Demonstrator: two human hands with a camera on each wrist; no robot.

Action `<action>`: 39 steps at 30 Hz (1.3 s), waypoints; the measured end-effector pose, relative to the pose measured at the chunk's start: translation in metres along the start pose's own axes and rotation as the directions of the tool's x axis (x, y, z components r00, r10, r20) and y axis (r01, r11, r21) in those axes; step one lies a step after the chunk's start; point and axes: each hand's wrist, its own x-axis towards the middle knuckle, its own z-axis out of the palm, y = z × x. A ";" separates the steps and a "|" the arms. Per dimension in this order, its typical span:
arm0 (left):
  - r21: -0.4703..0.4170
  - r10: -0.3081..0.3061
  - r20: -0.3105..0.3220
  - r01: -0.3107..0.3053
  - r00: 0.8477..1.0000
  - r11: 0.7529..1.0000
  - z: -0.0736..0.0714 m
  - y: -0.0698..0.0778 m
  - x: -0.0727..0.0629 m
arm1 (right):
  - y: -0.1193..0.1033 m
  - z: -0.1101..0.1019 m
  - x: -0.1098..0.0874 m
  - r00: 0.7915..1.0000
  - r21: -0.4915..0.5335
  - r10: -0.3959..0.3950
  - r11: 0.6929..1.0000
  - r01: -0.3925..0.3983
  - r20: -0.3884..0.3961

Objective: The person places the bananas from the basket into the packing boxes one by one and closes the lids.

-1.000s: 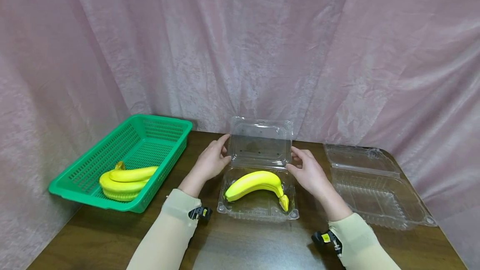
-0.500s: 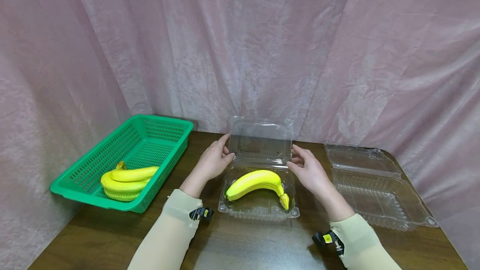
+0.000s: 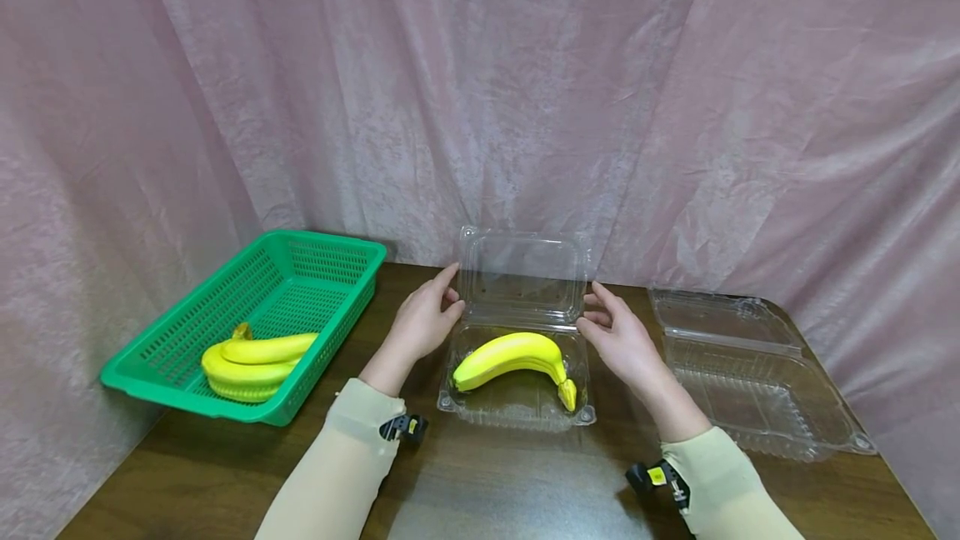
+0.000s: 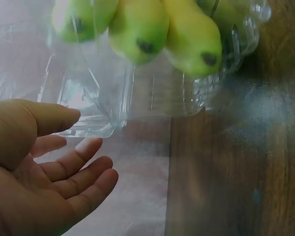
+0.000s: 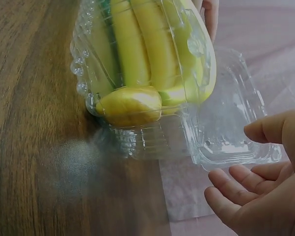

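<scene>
Only head cam got the table's (image 3: 487, 490) right-edge clamshell (image 3: 738, 394); left hand (image 3: 420, 323) and right hand (image 3: 621, 340), loosely spread, gripped nothing beside the raised lid (image 3: 525, 273).

The middle container (image 3: 517, 397) is glossy plastic, the table (image 3: 510, 477) wood.

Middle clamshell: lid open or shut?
Open: the clear lid is folded back beyond the base, between the left hand and right hand, leaving the banana bunch uncovered.

A pink curtain (image 3: 480, 107) hangs behind a green basket (image 3: 332, 340) and the rightmost clear container (image 3: 731, 341).
</scene>
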 end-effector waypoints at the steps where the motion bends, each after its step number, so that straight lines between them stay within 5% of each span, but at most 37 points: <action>1: -0.003 -0.004 -0.001 0.004 1.000 1.000 0.000 0.001 0.000 | 0.000 0.000 0.000 1.000 0.004 -0.002 1.000 0.002 -0.003; 17: -0.137 -0.074 0.061 0.082 0.995 0.987 0.001 0.002 0.000 | -0.001 -0.006 -0.003 1.000 0.036 -0.012 0.999 0.012 0.008; 31: -0.150 0.010 0.061 -0.001 0.998 0.989 -0.007 -0.002 -0.015 | -0.004 -0.004 -0.005 0.998 0.012 -0.053 0.999 0.053 -0.027; 39: -0.151 -0.007 0.081 0.020 0.997 0.988 -0.013 0.000 -0.020 | -0.001 -0.006 -0.008 0.999 0.063 -0.011 0.998 0.009 0.030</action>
